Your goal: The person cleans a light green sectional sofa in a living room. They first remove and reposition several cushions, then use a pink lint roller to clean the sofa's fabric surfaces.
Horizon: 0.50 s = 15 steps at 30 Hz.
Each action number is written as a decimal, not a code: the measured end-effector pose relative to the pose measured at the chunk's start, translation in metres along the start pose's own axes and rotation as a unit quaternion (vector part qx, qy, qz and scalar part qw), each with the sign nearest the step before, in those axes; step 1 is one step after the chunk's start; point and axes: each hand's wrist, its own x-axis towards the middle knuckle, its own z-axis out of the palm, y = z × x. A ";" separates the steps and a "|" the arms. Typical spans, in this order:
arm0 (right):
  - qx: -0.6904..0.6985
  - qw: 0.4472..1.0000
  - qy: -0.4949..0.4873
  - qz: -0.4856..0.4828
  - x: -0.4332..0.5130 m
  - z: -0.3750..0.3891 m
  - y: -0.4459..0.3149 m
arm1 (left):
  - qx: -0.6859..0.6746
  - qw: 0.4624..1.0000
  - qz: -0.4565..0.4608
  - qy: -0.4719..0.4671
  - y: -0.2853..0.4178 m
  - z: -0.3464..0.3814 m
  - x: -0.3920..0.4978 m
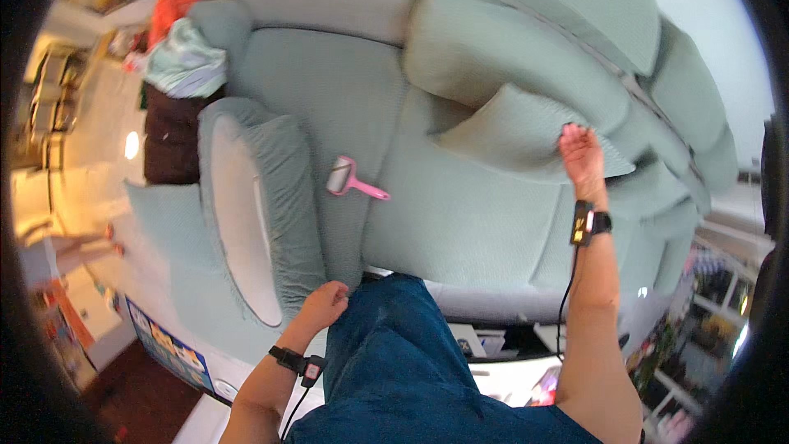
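My right hand (582, 153) is over the right end of a pale green throw pillow (524, 129), palm showing and fingers bent; nothing shows in the palm, and touch with the fabric is unclear. Beside my left thigh, my left hand (325, 306) hangs with curled fingers close to the sofa's armrest (290, 197); whether it grips anything is hidden. Gathered green cover fabric rings a bare, light oval panel (240, 216) on that armrest. A lint roller (340, 175) with a pink handle lies on the green-covered seat (462, 216), left of centre.
Green back cushions (511, 43) line the sofa. Orange and mint clothes (188, 61) are heaped at the far left, above a dark brown block (172, 135). Black cables (564, 308) trail from both wrist devices. Another person's legs (77, 250) appear at left. Shelves (709, 345) stand lower right.
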 end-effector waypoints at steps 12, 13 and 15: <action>-0.362 0.923 0.123 -0.050 0.043 -0.032 0.054 | -0.381 0.878 -0.223 0.186 -0.134 0.032 -0.064; -0.423 0.899 0.060 -0.093 0.047 -0.064 0.053 | -0.452 0.833 -0.250 0.201 -0.144 0.031 -0.070; -0.452 0.889 0.067 -0.033 0.010 -0.032 0.106 | -0.505 0.768 -0.267 0.290 -0.182 0.036 -0.095</action>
